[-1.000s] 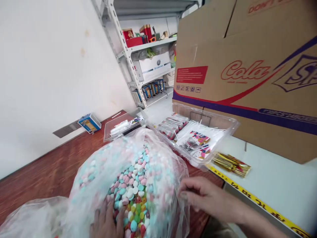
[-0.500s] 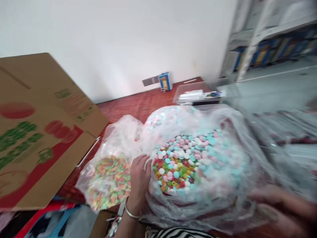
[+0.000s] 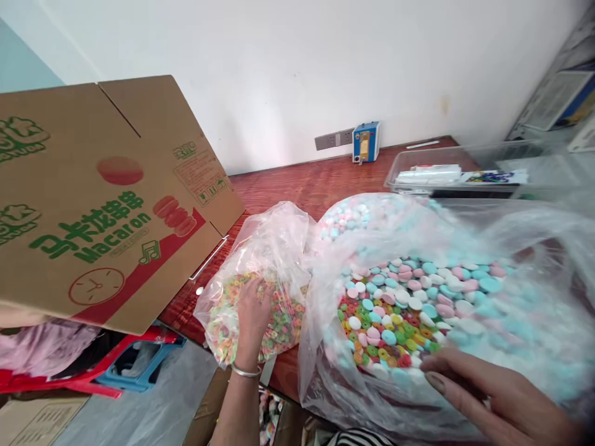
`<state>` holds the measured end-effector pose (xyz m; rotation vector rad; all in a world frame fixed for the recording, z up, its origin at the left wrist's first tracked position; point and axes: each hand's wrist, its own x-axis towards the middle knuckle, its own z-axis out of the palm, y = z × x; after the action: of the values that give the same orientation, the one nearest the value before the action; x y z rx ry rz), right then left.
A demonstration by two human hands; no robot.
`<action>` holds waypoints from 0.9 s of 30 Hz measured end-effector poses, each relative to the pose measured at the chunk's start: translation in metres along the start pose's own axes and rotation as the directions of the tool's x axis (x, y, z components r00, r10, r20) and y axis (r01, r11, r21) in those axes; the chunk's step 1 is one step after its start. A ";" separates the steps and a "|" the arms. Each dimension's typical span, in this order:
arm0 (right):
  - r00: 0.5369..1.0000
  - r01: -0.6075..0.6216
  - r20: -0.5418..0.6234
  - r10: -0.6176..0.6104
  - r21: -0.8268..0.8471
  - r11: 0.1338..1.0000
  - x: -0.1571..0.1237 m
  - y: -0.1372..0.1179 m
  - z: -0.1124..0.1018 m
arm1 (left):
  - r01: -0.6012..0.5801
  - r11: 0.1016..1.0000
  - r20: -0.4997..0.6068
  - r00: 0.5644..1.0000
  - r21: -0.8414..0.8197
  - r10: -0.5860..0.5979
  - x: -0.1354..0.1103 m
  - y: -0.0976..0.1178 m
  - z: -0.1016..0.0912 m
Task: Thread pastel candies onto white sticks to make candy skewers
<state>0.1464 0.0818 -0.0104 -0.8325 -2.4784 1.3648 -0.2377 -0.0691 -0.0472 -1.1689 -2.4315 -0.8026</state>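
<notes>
A large clear plastic bag [image 3: 465, 248] full of pink, blue and white round candies, with some coloured rings mixed in, lies on the red-brown table [image 3: 297, 179]. To its left lies a smaller clear bag [image 3: 274, 248] of multicoloured ring candies. My left hand [image 3: 251, 310], with a bangle at the wrist, reaches into the smaller bag, fingers curled down among the rings. My right hand [image 3: 493, 396] rests on the near wall of the large bag, fingers stretched out along the plastic.
A tilted cardboard box [image 3: 93, 204] printed "Macaron" stands at the left edge of the table. A clear plastic tray [image 3: 418, 161] with packets is at the back right. A small blue box [image 3: 365, 141] stands by the wall socket. Red and blue stools [image 3: 134, 359] sit below the table.
The view swung left from the tray and the cola box. My left hand left the large bag and went into the smaller bag of rings. My right hand stayed on the large bag.
</notes>
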 end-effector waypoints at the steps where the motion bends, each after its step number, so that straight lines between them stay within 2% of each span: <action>1: 0.999 -0.008 0.047 0.009 -0.020 1.000 0.003 -0.010 0.003 | -0.027 0.999 0.009 1.000 -0.039 0.027 0.006 0.010 0.006; 2: 0.996 -0.007 0.094 0.011 -0.039 0.999 0.005 -0.020 0.007 | -0.064 0.994 0.013 0.998 -0.085 0.066 0.012 0.022 0.012; 4: 0.995 -0.010 0.096 0.016 -0.067 0.998 0.006 -0.036 0.016 | -0.169 0.972 0.008 0.985 -0.162 0.172 0.020 0.049 0.019; 7: 0.996 -0.009 0.086 0.018 -0.103 0.995 0.004 -0.043 0.028 | -0.328 0.899 0.003 0.939 -0.290 0.344 0.018 0.092 0.021; 9: 0.998 -0.029 0.045 0.037 -0.161 0.986 0.001 -0.040 0.033 | -0.413 0.825 0.053 0.883 -0.386 0.467 0.007 0.115 0.021; 11: 0.997 -0.071 0.000 0.073 -0.249 0.966 -0.003 -0.032 0.035 | -0.475 0.773 0.147 0.805 -0.421 0.574 -0.009 0.129 0.025; 12: 0.995 -0.095 -0.015 0.095 -0.296 0.951 -0.005 -0.027 0.036 | -0.492 0.770 0.196 0.776 -0.407 0.599 -0.017 0.132 0.029; 13: 0.993 -0.121 -0.027 0.119 -0.336 0.934 -0.008 -0.022 0.036 | -0.496 0.783 0.238 0.765 -0.375 0.598 -0.024 0.132 0.034; 14: 0.990 -0.143 -0.035 0.140 -0.367 0.919 -0.010 -0.017 0.036 | -0.486 0.806 0.267 0.772 -0.337 0.577 -0.030 0.130 0.040; 15: 0.987 -0.159 -0.039 0.156 -0.385 0.909 -0.013 -0.012 0.037 | -0.461 0.835 0.276 0.796 -0.300 0.538 -0.035 0.125 0.045; 18: 0.985 -0.169 -0.034 0.169 -0.378 0.910 -0.023 -0.001 0.039 | -0.363 0.897 0.235 0.876 -0.253 0.421 -0.040 0.106 0.058; 20: 0.987 -0.157 -0.028 0.158 -0.360 0.920 -0.028 0.000 0.039 | -0.310 0.913 0.224 0.901 -0.267 0.371 -0.038 0.095 0.059; 23: 0.993 -0.118 -0.025 0.116 -0.331 0.936 -0.028 -0.004 0.039 | -0.269 0.913 0.252 0.902 -0.307 0.350 -0.035 0.089 0.053; 27: 0.999 -0.049 -0.006 0.049 -0.276 0.960 -0.012 -0.013 0.040 | -0.276 0.912 0.292 0.884 -0.305 0.365 -0.036 0.092 0.041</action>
<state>0.1346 0.0410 -0.0213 -0.9539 -2.7058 1.0455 -0.1454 -0.0193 -0.0656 -1.9006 -2.3339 -0.8832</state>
